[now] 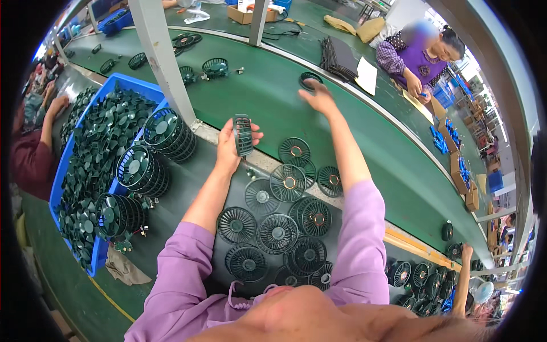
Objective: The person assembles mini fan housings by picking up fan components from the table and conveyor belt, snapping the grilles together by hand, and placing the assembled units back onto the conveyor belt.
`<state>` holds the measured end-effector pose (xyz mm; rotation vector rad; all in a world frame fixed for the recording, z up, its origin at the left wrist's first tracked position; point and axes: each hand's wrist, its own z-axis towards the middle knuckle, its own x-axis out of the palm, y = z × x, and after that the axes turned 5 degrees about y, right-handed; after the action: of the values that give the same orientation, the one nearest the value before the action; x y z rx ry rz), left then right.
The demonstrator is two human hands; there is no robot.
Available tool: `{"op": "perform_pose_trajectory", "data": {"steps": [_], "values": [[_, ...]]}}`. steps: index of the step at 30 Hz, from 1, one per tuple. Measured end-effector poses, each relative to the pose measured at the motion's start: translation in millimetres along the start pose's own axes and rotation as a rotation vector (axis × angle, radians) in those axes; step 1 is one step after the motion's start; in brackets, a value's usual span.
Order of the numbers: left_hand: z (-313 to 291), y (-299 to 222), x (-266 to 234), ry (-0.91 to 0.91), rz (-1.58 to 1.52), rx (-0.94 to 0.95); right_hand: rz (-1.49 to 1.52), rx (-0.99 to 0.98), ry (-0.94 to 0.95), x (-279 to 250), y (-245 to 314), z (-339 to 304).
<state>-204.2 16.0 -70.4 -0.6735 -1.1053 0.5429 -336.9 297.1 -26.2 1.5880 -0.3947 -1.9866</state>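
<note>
My left hand (228, 149) is closed round a dark green fan housing (244, 135), a shallow slatted ring held on edge above the near rim of the green conveyor belt (256, 94). Stretched out over the belt, my right hand (320, 98) has its thumb and fingers apart. Its fingertips overlap a dark round fan cover (310, 81) at the far side; motion blurs them, and contact is hard to make out. Between my forearms lie several round fan grilles (277, 233), some overlapping. Small loose parts (250, 172) sit near my left wrist.
On the left are stacked fan housings (142, 166) beside a blue bin (57, 188) heaped with small green discs. A grey metal post (162, 62) rises there. Further housings (215, 68) ride the belt. A person (419, 57) works across it; another arm (464, 273) reaches in at right.
</note>
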Motion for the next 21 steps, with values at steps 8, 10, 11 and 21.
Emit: {"op": "perform_pose_trajectory", "data": {"steps": [8, 10, 11, 21], "values": [[-1.9, -5.5, -3.2, -0.004, 0.055, -0.009, -0.307, -0.001, -0.164, 21.2, -14.2, -24.9], [-1.2, -6.0, -4.7, -0.026, 0.059, -0.027, -0.15, -0.148, -0.076, 16.5, -7.4, -51.0], [-2.1, -6.9, -8.7, -0.015, 0.087, -0.026, -0.078, -0.252, -0.083, 17.4, 8.6, -71.7], [0.5, -4.8, -1.4, 0.066, 0.161, -0.021, 0.749, -0.013, 0.042, -70.0, 62.9, -192.2]]}}
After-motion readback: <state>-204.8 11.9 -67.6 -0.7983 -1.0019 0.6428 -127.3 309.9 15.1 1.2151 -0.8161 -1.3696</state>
